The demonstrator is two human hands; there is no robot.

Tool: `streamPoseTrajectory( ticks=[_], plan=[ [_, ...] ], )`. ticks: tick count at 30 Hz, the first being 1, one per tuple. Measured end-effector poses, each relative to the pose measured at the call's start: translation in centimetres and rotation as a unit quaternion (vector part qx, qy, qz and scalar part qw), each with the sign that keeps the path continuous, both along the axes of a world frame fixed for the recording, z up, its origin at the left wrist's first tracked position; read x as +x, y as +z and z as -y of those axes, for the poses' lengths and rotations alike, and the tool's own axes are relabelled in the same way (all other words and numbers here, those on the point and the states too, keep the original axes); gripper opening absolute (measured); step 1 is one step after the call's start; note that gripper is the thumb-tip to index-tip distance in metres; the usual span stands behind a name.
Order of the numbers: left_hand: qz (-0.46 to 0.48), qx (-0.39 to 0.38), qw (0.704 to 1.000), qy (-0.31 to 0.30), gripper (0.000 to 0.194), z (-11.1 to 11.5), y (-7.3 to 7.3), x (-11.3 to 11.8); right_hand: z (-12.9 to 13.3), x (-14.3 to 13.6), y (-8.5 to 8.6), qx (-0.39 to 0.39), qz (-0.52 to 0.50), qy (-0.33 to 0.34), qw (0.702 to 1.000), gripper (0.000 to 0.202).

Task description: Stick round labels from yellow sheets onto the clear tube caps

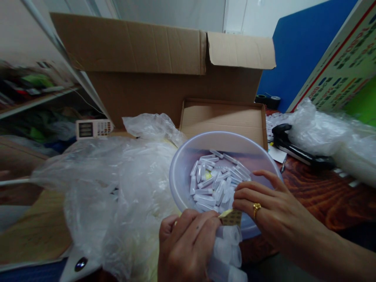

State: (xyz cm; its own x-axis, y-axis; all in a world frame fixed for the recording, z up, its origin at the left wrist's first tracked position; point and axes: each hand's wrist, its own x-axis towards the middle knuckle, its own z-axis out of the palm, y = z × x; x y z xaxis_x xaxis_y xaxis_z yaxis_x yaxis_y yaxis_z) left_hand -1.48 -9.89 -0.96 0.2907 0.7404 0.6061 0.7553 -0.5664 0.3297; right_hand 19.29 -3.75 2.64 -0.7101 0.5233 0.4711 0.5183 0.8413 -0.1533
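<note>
A pale purple basin point(183, 156) holds many small clear plastic tubes point(219, 188), lying loosely at its bottom. At the basin's near rim, my left hand point(188, 244) is closed around several larger translucent tubes point(227, 254), whose ends stick out to the right. A small yellowish patterned piece point(232, 217) sits between my hands, just above those tubes. My right hand point(264, 199), with a ring on one finger, reaches over the basin's right side. Its fingers are bent, with the fingertips by the yellowish piece; the thumb is hidden, and the grip cannot be made out.
Clear plastic bags point(126, 188) spread left of the basin. Behind it stand a shallow cardboard tray point(223, 117) and a large open carton point(147, 90). A black handled tool point(302, 150) and bagged plastic point(331, 137) lie at right on the wooden table point(317, 196).
</note>
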Motion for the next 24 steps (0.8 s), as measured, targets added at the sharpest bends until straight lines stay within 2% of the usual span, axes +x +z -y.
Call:
streamPoseTrajectory(
  ticks=[8,12,15,20,24],
  plan=[
    [0.038,-0.019,0.999,-0.011,0.027,-0.1,-0.3,-0.2,-0.2,-0.2,-0.1,-0.004,-0.039,-0.020,0.999,0.034],
    [0.069,-0.060,0.996,-0.014,0.022,-0.6,-0.4,-0.1,0.2,-0.3,-0.3,0.005,-0.144,-0.025,0.989,0.018],
    [0.084,-0.080,0.993,0.002,0.014,-1.1,-0.1,0.4,1.0,-1.0,-0.3,0.036,-0.206,0.010,0.978,0.015],
    [0.106,-0.059,0.993,0.014,0.018,-1.4,0.4,1.1,2.2,-2.6,-0.2,0.128,-0.180,0.038,0.975,0.022],
    [0.096,-0.090,0.991,0.019,0.016,-0.9,0.1,1.0,2.1,-2.9,0.0,0.144,-0.167,0.028,0.975,0.027]
  ],
)
